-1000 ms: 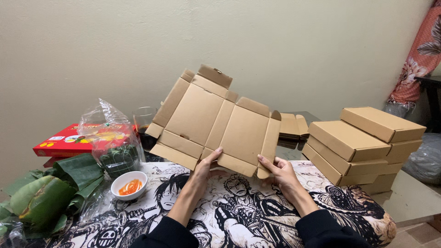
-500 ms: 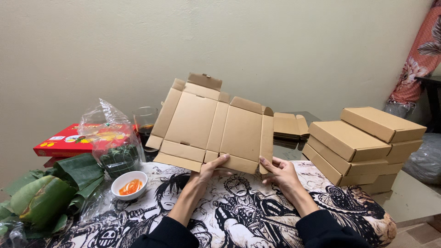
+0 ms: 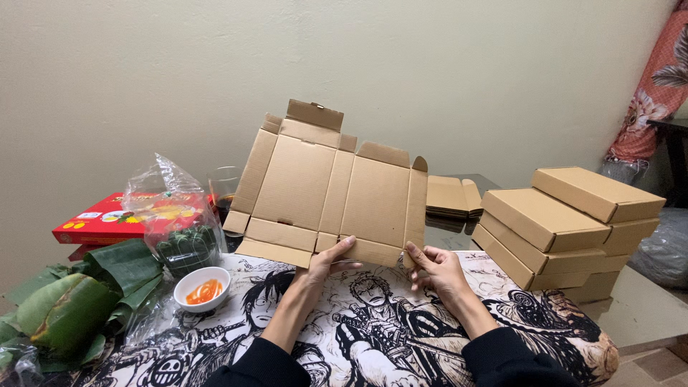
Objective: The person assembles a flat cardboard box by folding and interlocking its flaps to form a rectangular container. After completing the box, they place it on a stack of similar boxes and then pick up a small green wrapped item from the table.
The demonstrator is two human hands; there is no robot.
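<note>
Plain pale wall behind, table (image 3: pixel 648 308) in front w/ a black-and-white cartoon-print cloth (image 3: pixel 373 322) over it. Both hands hold up a flat, unfolded cardboard box blank (image 3: pixel 330 190), stood nearly upright above the cloth, flaps out at top & sides. Left hand (image 3: pixel 326 261) grips the bottom edge near the middle, fingers closed on the lower flap, thumb in front. Right hand (image 3: pixel 437 269) pinches the bottom right corner, fingers curled round the edge. Dark sleeves on both arms. To the right, a stack of folded cardboard boxes (image 3: pixel 566 226) sits on the table, well apart from the hands; behind the blank, a low pile of flat blanks (image 3: pixel 451 197). On the left: small white bowl (image 3: pixel 202 288) w/ orange sauce, near the left forearm; clear plastic bag (image 3: pixel 168 215) w/ a green wrapped item inside; red flat box (image 3: pixel 100 223) behind it; glass of dark drink (image 3: pixel 223 190); banana leaves (image 3: pixel 79 297) at far left. Floral curtain (image 3: pixel 656 93) at far right.
</note>
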